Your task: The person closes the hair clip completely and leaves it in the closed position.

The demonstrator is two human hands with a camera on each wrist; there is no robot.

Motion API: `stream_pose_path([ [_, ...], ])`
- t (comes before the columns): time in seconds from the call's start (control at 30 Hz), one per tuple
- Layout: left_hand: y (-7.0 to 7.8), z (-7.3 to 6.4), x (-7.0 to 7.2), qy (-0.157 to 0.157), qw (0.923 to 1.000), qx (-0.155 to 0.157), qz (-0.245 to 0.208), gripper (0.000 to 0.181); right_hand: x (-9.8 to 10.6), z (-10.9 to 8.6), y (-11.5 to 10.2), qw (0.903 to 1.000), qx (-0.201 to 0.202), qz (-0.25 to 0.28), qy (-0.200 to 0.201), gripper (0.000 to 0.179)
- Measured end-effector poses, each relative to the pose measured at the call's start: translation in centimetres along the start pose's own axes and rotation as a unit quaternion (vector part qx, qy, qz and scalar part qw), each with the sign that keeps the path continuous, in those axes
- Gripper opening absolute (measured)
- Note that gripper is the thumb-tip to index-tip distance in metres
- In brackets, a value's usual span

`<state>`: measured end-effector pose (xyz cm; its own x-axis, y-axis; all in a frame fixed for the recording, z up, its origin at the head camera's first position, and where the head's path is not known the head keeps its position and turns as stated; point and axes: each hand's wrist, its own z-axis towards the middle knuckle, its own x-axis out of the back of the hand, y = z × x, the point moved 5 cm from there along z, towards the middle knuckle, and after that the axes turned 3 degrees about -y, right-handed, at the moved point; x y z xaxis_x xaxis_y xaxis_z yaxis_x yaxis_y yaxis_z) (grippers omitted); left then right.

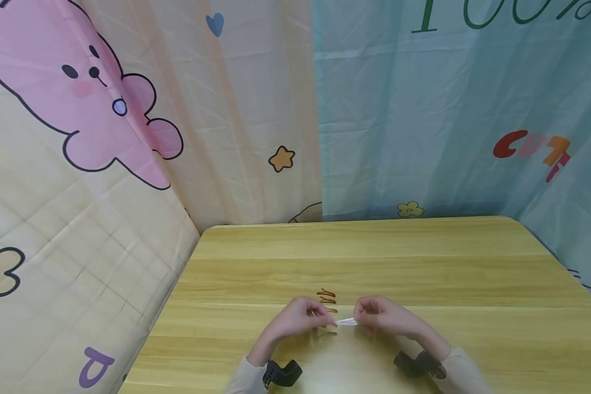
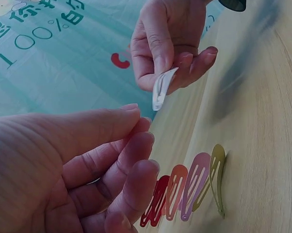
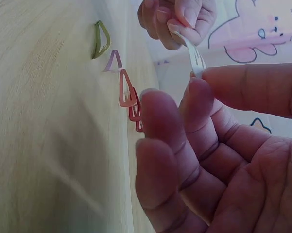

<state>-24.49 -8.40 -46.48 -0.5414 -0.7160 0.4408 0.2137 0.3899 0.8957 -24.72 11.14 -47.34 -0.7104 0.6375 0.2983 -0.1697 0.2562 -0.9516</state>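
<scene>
A white snap hair clip [image 1: 346, 322] spans the gap between both hands above the table. My right hand [image 1: 386, 316] pinches one end between thumb and index finger, its other fingers loosely bent. At the clip's free end is my left hand [image 1: 302, 318], thumb and index fingertips together and the rest loosely curled. The left wrist view shows a small gap between these fingertips and the white clip. Below the hands stands a row of snap clips on edge: dark red ones [image 2: 159, 199], an orange one [image 2: 176, 187], a purple one [image 2: 197, 179] and an olive-green one [image 2: 216, 179].
The wooden table [image 1: 423, 262] stretches beyond the hands and to both sides. Printed curtains hang behind it, with a pink cartoon bear [image 1: 98, 93] at the left and a blue curtain [image 1: 399, 109] at the right. Black wrist cameras [image 1: 282, 373] sit at both sleeves.
</scene>
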Motion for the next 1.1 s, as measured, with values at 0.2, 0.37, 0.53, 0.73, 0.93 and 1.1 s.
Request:
stream_pose_path([
  [0.2, 0.0, 0.0, 0.2, 0.001, 1.0000, 0.006, -0.002, 0.010, 0.3, -0.2, 0.3, 0.9999, -0.013, -0.005, 0.001, 0.015],
  [0.37, 0.1, 0.0, 0.1, 0.001, 1.0000, 0.004, 0.000, 0.010, 0.6, -0.2, 0.8, 0.9994, -0.023, -0.026, 0.003, 0.013],
  [0.53, -0.1, 0.0, 0.0, 0.002, 1.0000, 0.002, -0.003, 0.009, 0.7, -0.4, 1.2, 0.9990, -0.027, -0.035, 0.005, 0.011],
  [0.73, -0.3, 0.0, -0.2, 0.000, 0.9999, 0.008, -0.012, 0.008, 0.7, -0.6, 1.4, 0.9983, -0.033, -0.047, 0.004, 0.010],
  [0.93, 0.1, -0.1, -0.1, -0.001, 0.9999, 0.010, -0.008, 0.008, 0.8, -0.5, 1.5, 0.9970, -0.047, -0.061, 0.011, 0.011],
  [1.1, 0.3, -0.2, -0.1, -0.002, 0.9999, 0.006, -0.008, 0.009, 0.7, -0.5, 1.5, 0.9966, -0.053, -0.061, 0.016, 0.008],
])
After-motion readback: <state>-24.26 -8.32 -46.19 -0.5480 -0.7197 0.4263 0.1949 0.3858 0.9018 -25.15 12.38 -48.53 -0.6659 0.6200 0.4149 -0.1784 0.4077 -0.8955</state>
